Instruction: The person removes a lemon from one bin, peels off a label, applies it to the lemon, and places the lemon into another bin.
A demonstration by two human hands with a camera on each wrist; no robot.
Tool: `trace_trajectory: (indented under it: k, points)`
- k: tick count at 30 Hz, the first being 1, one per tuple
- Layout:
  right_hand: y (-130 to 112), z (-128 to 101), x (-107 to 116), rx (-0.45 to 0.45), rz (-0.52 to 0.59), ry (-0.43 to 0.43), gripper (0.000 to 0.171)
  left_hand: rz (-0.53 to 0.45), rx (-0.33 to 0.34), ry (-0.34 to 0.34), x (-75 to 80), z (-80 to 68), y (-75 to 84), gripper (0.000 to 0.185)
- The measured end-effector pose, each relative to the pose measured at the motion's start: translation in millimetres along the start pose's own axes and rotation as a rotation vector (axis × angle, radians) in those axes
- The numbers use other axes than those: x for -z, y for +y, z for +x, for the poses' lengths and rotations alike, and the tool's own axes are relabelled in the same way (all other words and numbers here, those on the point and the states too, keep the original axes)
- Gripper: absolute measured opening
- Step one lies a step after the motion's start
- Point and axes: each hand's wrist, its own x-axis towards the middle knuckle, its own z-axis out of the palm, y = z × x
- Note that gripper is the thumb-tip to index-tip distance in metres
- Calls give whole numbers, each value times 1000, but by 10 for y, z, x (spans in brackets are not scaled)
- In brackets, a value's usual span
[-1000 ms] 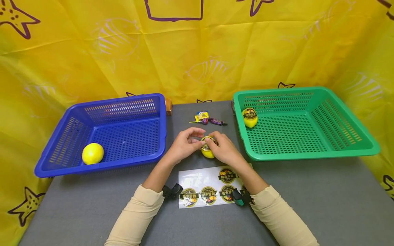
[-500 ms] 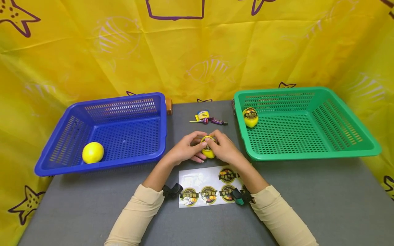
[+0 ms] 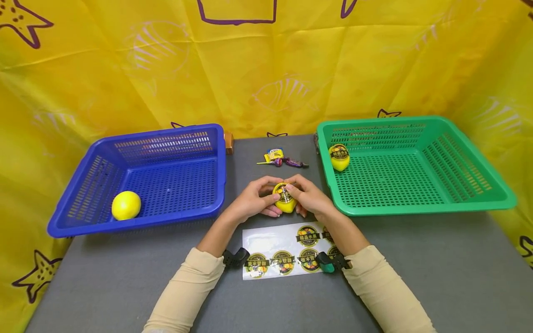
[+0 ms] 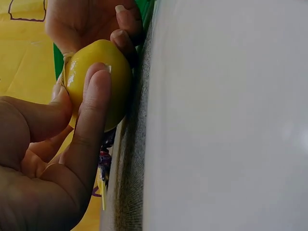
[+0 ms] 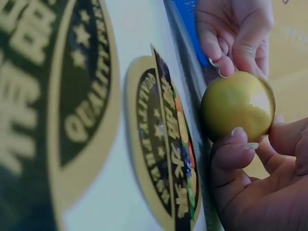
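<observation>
Both of your hands are on one lemon [image 3: 285, 202] at table centre, just above the sticker sheet [image 3: 266, 241].

- Your left hand [image 3: 254, 202] curls thumb and fingers round the lemon's left side. In the left wrist view a finger lies across the fruit's skin.
- Your right hand [image 3: 310, 199] grips the right side, fingertips on the round label on top.
- The lemon sits low against the grey table [image 3: 416, 268], between the blue basket [image 3: 100, 157] and the green basket [image 3: 458, 203].
- A plain lemon [image 3: 126, 206] lies in the blue basket's near left corner.
- A labelled lemon [image 3: 339, 157] lies in the green basket's far left corner.
- Wrapped candies [image 3: 280, 159] lie beyond your hands.
</observation>
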Motion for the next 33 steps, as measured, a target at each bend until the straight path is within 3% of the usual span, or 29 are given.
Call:
trace_trajectory:
  k: [5, 8, 12, 18, 22, 26, 30, 33]
  points:
    - [40, 25, 0, 0, 80, 4, 29, -28, -18, -15, 62, -22, -6, 46]
    - [34, 7, -16, 4, 46, 6, 34, -5, -14, -33, 107, -38, -10, 47]
    - [-58, -66, -20, 18, -127, -23, 46, 69, -16, -76, 138, -65, 10, 49]
    - [-219, -202, -69, 121, -569, -8, 82, 124, -17, -49, 137, -85, 35, 39]
    - [-243, -228, -158, 207, -783, 113, 69, 168, -34, -40, 104, -119, 78, 38]
    - [-365, -338, -164, 250, -911, 201, 55, 216, -81, -55, 48, -173, 161, 41]
    - [-662, -511, -53, 320, -960, 201, 55, 246, -106, -72, 20, -178, 161, 40]
    - [-951, -568, 165, 351, -971, 187, 55, 341, -96, -97, 0, -152, 118, 39]
